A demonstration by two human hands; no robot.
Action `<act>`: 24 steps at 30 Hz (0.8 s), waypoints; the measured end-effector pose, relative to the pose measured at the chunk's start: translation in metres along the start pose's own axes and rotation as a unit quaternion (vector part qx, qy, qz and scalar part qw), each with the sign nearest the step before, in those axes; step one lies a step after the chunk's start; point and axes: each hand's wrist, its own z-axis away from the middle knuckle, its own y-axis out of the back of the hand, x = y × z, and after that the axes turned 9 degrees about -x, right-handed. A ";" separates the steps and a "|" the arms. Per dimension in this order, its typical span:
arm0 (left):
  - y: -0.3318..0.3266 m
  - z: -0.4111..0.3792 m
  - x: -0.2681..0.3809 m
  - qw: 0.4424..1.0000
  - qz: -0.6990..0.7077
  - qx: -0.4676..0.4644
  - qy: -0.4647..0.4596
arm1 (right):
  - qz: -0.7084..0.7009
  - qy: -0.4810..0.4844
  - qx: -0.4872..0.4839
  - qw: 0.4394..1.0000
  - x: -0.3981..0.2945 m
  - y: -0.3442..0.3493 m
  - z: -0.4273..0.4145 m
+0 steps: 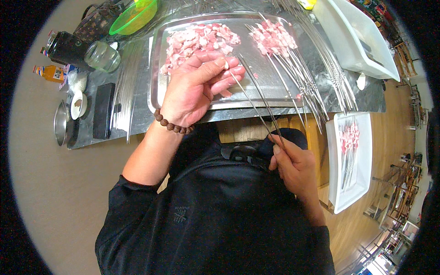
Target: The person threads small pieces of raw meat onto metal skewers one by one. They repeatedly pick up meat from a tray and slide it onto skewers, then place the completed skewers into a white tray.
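My left hand (196, 84), palm up with a brown bead bracelet at the wrist, pinches what looks like a small pale piece of meat (226, 65) between thumb and finger. One metal skewer's tip meets that pinch. My right hand (294, 160) grips a few thin metal skewers (262, 98) near their lower ends; the others point past my left fingers. Beneath my left hand lies a metal tray (271, 91). It bears a heap of raw cut meat (202, 37) on the left and a bunch of loaded meat skewers (273, 37) on the right, handles over the near edge.
Bare skewers (127, 86) lie left on the dark marbled table, and more skewers (335, 75) right. A green basin (134, 17), glass jar (102, 56) and black box (103, 110) stand left. At right are a white bin (361, 41) and a lower white bin (362, 165) with loaded skewers.
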 end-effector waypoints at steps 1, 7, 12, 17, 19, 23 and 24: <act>0.000 0.000 -0.001 1.000 -0.012 -0.004 -0.004 | 0.003 0.001 -0.001 1.000 -0.001 0.000 -0.001; -0.007 0.001 -0.006 0.999 -0.030 -0.004 -0.012 | 0.000 0.005 0.012 1.000 -0.004 -0.002 -0.003; -0.005 0.003 -0.010 1.000 -0.005 -0.015 -0.006 | 0.019 0.060 0.034 0.997 0.004 -0.007 -0.005; -0.007 0.003 -0.014 0.998 0.053 -0.026 -0.020 | 0.035 0.092 0.042 0.994 0.003 -0.010 -0.008; -0.007 0.003 -0.016 0.998 0.056 -0.038 -0.014 | 0.047 0.106 0.050 0.992 0.004 -0.014 -0.010; -0.015 0.003 -0.018 0.998 0.040 -0.038 0.005 | 0.056 0.105 0.046 0.992 -0.009 -0.014 -0.017; -0.017 0.005 -0.019 0.999 0.036 -0.036 0.010 | 0.059 0.111 0.048 0.991 -0.010 -0.015 -0.020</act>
